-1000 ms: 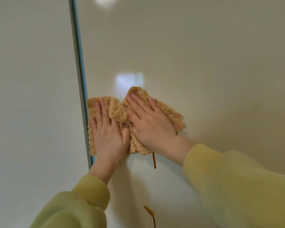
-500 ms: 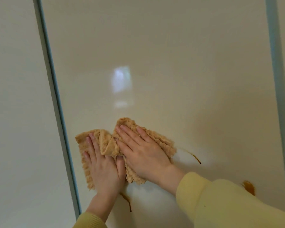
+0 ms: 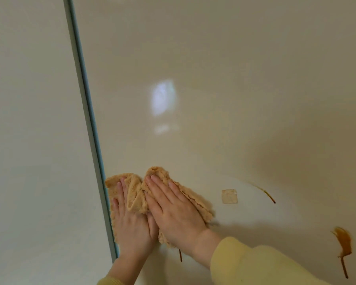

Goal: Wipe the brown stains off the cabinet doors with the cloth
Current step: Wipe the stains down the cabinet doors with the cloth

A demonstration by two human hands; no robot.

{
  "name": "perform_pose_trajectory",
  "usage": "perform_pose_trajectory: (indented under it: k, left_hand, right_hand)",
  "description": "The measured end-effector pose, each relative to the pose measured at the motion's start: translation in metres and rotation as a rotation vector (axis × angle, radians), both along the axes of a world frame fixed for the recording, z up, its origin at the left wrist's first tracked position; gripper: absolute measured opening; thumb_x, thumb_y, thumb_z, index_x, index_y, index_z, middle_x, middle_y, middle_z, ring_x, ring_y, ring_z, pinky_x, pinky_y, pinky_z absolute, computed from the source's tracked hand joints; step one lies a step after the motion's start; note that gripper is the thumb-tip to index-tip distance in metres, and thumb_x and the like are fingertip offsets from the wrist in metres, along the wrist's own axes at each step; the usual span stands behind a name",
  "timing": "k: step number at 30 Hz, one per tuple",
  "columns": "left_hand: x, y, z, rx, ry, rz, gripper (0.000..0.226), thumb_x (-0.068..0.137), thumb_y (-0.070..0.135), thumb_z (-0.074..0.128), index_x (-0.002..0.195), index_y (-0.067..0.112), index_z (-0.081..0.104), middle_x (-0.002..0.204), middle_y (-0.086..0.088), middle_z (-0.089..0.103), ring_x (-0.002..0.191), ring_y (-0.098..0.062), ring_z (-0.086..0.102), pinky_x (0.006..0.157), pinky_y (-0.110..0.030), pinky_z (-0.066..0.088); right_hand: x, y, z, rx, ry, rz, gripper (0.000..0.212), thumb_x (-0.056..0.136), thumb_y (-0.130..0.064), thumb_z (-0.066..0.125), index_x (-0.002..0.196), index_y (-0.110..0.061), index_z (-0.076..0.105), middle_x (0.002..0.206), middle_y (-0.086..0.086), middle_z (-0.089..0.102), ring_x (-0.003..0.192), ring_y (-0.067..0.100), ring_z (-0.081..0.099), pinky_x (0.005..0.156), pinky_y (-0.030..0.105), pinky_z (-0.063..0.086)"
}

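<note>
A tan, nubby cloth (image 3: 135,194) lies bunched against the cream cabinet door (image 3: 214,89), just right of the door gap. My left hand (image 3: 132,225) presses its left part flat, fingers straight. My right hand (image 3: 173,210) presses the right part, fingers spread and straight. A thin brown drip (image 3: 180,256) runs down below the cloth. A curved brown streak (image 3: 265,193) sits to the right, and a large brown blotch with a drip (image 3: 343,243) is at the far lower right.
A blue-grey vertical gap (image 3: 86,112) separates this door from the neighbouring door (image 3: 29,140) on the left. A small square beige patch (image 3: 229,196) sticks to the door right of the cloth. A window reflection (image 3: 162,99) shines above.
Both hands stay pressed on the cloth. The view has shifted, so the large blotch and the square patch at the right now show, and the drip below the cloth sits under my right wrist.
</note>
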State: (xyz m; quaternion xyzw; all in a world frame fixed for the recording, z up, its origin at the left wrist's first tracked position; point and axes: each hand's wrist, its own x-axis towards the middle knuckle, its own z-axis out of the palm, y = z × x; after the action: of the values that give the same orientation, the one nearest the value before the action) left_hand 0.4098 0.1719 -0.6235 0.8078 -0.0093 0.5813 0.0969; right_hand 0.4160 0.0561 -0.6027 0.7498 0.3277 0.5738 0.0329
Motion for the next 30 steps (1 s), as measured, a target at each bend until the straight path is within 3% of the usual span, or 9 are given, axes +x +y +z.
perform_pose_trajectory:
  k: [9,11,16,18,21,25,28,30]
  left_hand:
    - [0.005,-0.020,0.017,-0.052,-0.123,-0.006,0.072,0.082,0.036,0.026,0.146,0.024,-0.003,0.151,-0.014,0.007,0.141,-0.015,-0.013,0.112,-0.039,-0.001]
    - [0.004,-0.037,0.037,-0.078,-0.152,-0.027,0.072,0.081,0.037,0.027,0.145,0.021,0.000,0.150,-0.015,0.006,0.141,-0.015,-0.013,0.111,-0.041,-0.001]
    - [0.007,-0.098,0.085,-0.054,-0.236,-0.013,0.063,0.073,0.032,0.036,0.130,0.007,0.025,0.146,-0.028,0.022,0.136,-0.034,0.013,0.110,-0.054,0.006]
    - [0.008,-0.123,0.099,-0.087,-0.206,-0.022,0.069,0.073,0.035,0.031,0.137,0.009,0.031,0.151,-0.019,0.007,0.139,-0.025,0.000,0.111,-0.046,-0.005]
    - [0.009,-0.153,0.109,-0.127,-0.149,-0.026,0.074,0.074,0.042,0.018,0.130,0.002,0.046,0.146,-0.006,-0.018,0.139,-0.018,-0.018,0.106,-0.034,-0.025]
    - [0.006,-0.195,0.117,-0.154,-0.176,-0.116,0.072,0.074,0.041,0.021,0.128,0.003,0.047,0.153,-0.016,-0.002,0.139,-0.019,-0.018,0.105,-0.033,-0.024]
    - [0.006,-0.218,0.116,-0.169,-0.199,-0.196,0.073,0.076,0.039,0.025,0.140,0.005,0.030,0.153,-0.018,0.003,0.134,-0.018,-0.032,0.107,-0.033,-0.021]
    - [0.009,-0.225,0.114,-0.175,-0.217,-0.181,0.073,0.076,0.038,0.027,0.140,0.004,0.029,0.152,-0.019,0.008,0.138,-0.019,-0.024,0.108,-0.034,-0.018]
  right_hand:
    - [0.004,-0.032,0.034,-0.174,-0.153,0.081,0.046,0.086,-0.017,0.031,0.122,-0.008,0.057,0.136,0.012,0.049,0.128,0.024,0.044,0.110,0.037,0.019]
    - [0.006,-0.046,0.050,-0.129,-0.175,0.111,0.046,0.085,-0.016,0.032,0.122,-0.004,0.057,0.135,0.015,0.050,0.128,0.026,0.043,0.110,0.038,0.019]
    - [0.013,-0.103,0.090,-0.045,-0.235,0.115,0.044,0.085,-0.015,0.036,0.122,0.002,0.053,0.133,0.021,0.050,0.127,0.032,0.042,0.108,0.040,0.020]
    - [0.014,-0.128,0.102,-0.042,-0.259,0.078,0.042,0.087,-0.014,0.037,0.124,0.002,0.048,0.135,0.022,0.047,0.129,0.030,0.035,0.108,0.040,0.019]
    - [0.015,-0.158,0.113,-0.015,-0.261,0.041,0.042,0.090,-0.015,0.033,0.129,0.002,0.039,0.137,0.025,0.043,0.129,0.029,0.028,0.108,0.041,0.018]
    - [0.013,-0.195,0.118,0.060,-0.248,0.022,0.043,0.098,-0.022,0.018,0.131,0.000,0.035,0.136,0.028,0.043,0.127,0.030,0.030,0.105,0.043,0.022]
    - [0.010,-0.219,0.117,0.086,-0.224,0.004,0.047,0.090,-0.018,0.030,0.134,-0.001,0.030,0.137,0.029,0.041,0.129,0.032,0.030,0.105,0.048,0.026]
    - [0.010,-0.227,0.114,0.088,-0.226,-0.011,0.050,0.087,-0.017,0.033,0.135,-0.001,0.031,0.137,0.028,0.041,0.129,0.032,0.032,0.103,0.050,0.028]
